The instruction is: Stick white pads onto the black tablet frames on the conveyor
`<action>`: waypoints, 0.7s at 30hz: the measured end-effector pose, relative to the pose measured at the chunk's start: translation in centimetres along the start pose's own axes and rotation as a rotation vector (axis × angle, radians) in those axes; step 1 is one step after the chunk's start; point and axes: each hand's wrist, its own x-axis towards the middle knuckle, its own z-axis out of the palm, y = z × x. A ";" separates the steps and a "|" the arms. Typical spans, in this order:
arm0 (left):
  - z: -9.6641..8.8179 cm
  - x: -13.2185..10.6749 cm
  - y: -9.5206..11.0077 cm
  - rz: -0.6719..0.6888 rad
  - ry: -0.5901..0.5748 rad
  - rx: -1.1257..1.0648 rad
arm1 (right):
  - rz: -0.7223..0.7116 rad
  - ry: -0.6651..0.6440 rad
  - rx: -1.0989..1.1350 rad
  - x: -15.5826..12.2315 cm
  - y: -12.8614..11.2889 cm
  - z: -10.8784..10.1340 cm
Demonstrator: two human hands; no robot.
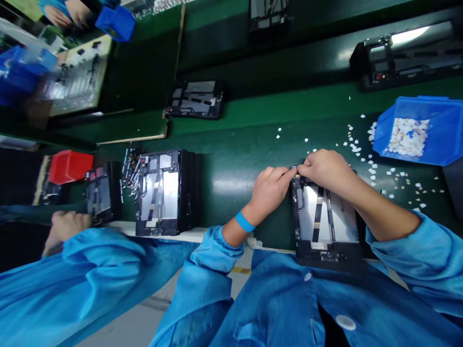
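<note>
An opened tablet [343, 221] lies in front of me on the near table edge, with silvery batteries and dark flex cables showing; it seems to rest on a stack. My left hand [269, 188], with a blue wristband [245, 222], reaches the tablet's upper left corner, its thumb and forefinger pressed together. At that same corner my right hand [323, 166] pinches, touching or nearly touching the left fingertips. Whatever sits between the fingers is too small to make out. Small white pieces [354, 144] lie scattered beyond my right hand.
A blue bin [444, 130] of white pieces stands right. Left are a tablet stack [188, 193], small metal parts [130, 168], a red bin [70, 166] and a co-worker's hand [68, 225]. Further tablets [197, 99] lie across the green table [238, 140].
</note>
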 end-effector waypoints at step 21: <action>-2.5 1.4 -1.7 0.108 -0.156 0.064 | -0.657 0.334 -0.338 -4.3 5.3 2.7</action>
